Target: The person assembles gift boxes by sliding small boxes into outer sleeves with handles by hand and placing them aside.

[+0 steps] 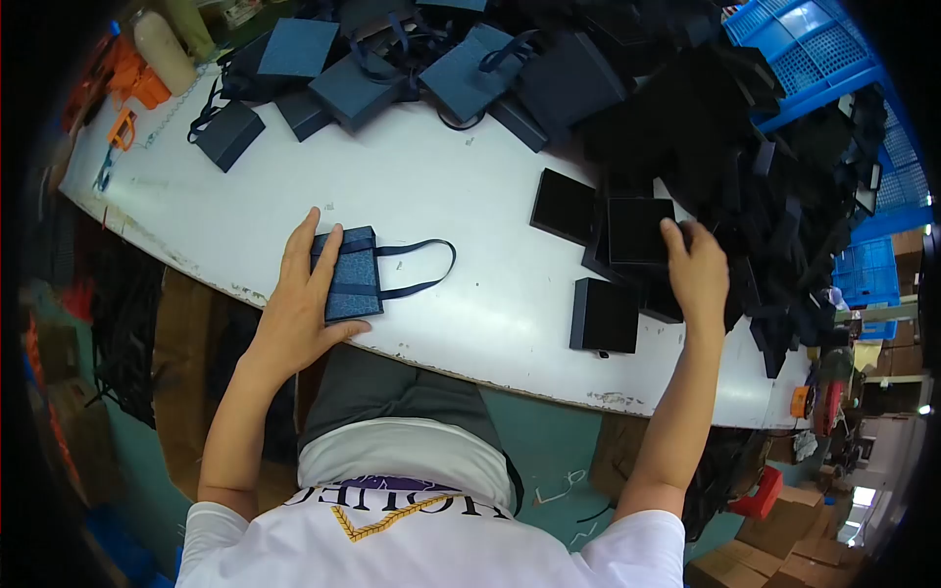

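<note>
My left hand [299, 299] lies over a small dark blue gift box [355, 279] near the table's front edge. Its thumb is along the near side and its fingers reach the far side. A dark ribbon handle [453, 260] loops out from the box to the right. On the right, my right hand [698, 274] has its thumb and bent fingers at the right edge of a black open-looking box [639, 232]; part of the grip is hidden. Close by are another black box [564, 205] and a black box with a small tab [605, 316].
Dark blue boxes with ribbons [363, 88] crowd the far side of the white table [480, 216]. A large black heap [676, 127] fills the right. Blue crates [809, 49] stand behind it. Orange-handled scissors [120, 129] and a bottle [162, 49] are at far left.
</note>
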### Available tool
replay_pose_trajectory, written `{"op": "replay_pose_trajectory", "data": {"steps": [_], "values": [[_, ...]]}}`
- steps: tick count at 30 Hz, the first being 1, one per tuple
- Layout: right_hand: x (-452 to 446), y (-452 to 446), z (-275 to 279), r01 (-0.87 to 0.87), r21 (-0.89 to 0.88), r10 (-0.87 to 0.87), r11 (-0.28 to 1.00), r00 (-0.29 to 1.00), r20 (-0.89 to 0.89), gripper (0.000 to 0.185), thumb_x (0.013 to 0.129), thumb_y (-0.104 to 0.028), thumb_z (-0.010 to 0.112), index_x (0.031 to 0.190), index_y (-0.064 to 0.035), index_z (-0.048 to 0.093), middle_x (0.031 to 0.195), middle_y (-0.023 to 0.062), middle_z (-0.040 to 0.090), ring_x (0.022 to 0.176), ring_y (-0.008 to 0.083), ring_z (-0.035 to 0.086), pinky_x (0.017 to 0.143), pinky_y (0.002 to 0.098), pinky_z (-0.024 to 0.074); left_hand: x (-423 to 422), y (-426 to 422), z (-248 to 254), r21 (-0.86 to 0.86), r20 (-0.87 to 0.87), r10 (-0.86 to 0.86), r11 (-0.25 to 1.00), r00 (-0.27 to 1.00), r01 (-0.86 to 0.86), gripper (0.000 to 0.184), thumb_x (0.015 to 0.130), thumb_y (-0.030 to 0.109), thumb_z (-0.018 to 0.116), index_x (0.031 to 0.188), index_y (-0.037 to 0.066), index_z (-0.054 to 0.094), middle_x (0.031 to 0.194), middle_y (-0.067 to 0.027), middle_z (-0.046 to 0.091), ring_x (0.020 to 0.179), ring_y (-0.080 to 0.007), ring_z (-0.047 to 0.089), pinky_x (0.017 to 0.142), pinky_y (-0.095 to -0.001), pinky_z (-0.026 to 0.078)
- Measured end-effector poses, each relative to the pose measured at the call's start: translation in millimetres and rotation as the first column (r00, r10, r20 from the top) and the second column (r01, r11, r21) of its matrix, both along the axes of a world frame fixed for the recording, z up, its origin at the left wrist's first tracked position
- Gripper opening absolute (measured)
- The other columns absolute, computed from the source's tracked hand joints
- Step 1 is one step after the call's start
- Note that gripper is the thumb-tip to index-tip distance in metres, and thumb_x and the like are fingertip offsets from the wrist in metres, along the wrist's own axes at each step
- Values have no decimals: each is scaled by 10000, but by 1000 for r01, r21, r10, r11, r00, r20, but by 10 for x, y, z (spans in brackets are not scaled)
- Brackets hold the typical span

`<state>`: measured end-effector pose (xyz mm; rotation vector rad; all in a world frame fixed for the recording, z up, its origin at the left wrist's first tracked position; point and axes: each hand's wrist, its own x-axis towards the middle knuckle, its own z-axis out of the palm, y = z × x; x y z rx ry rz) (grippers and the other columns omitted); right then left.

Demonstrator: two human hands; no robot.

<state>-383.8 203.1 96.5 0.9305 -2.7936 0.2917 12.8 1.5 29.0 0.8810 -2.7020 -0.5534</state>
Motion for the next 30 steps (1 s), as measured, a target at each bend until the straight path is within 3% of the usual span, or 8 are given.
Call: {"op": "replay_pose_trajectory", "data": {"steps": [2,9,12,15,18,21,25,30], "values": [[-31,-55,-88,24,14,-26,1000,992,125,444,998,-381,620,1178,17,703,1065,242,728,1005,433,695,910,438,533,16,17,-19,28,-19,33,999,999,-33,1176,615,178,946,1593,82,299,1617,-228,224,1471,-438,309,1183,-485,361],[737,-128,-91,-410,-600,570,687,816,95,294,979,-50,619,1267,-16,669,1102,139,681,990,233,655,885,303,492,75,-33,-84,130,-98,57,991,994,-44,1131,603,160,955,1573,117,374,1546,-222,298,1399,-435,399,1128,-465,416],[1044,-236,-439,-252,-754,619,607,744,250,378,998,-36,601,1376,-50,612,1063,74,653,954,146,603,871,261,472,96,-30,-111,115,-129,69,992,989,-54,1127,596,165,960,1566,114,387,1530,-241,306,1383,-441,409,1121,-451,411],[1459,-300,-472,-129,-533,419,836,777,470,516,1013,-152,614,1500,-57,474,990,119,703,831,173,678,736,321,527,122,-13,-84,80,-108,91,993,990,-82,1120,601,213,961,1560,98,394,1513,-248,327,1384,-443,407,1120,-458,406],[1668,-327,-702,-271,-12,267,963,938,219,529,1004,-328,600,1437,-37,514,672,107,673,606,338,670,553,420,509,195,-1,-113,-29,-69,96,995,993,-99,1103,608,254,957,1550,84,408,1488,-249,357,1388,-451,402,1123,-477,394],[1636,-354,-451,-318,207,307,925,948,83,542,1003,-401,603,1416,-56,542,744,114,690,595,325,664,523,429,496,250,-22,-93,-83,-54,80,993,995,-84,1091,605,271,958,1539,79,426,1468,-248,379,1391,-465,395,1128,-501,380],[1387,-623,-339,-721,-129,703,681,692,-164,370,921,-247,735,1233,-53,688,1040,136,652,881,290,657,697,417,529,253,-54,-135,-92,-100,47,994,994,-57,1093,588,287,964,1528,80,445,1461,-244,385,1397,-475,385,1132,-510,369],[1163,-883,-579,-734,-178,755,656,629,186,244,934,-201,705,1115,-39,731,942,137,662,818,323,655,709,448,511,302,-90,-177,-42,-148,41,998,988,-48,1104,581,293,967,1528,69,445,1448,-236,393,1389,-469,391,1133,-498,366]]}}
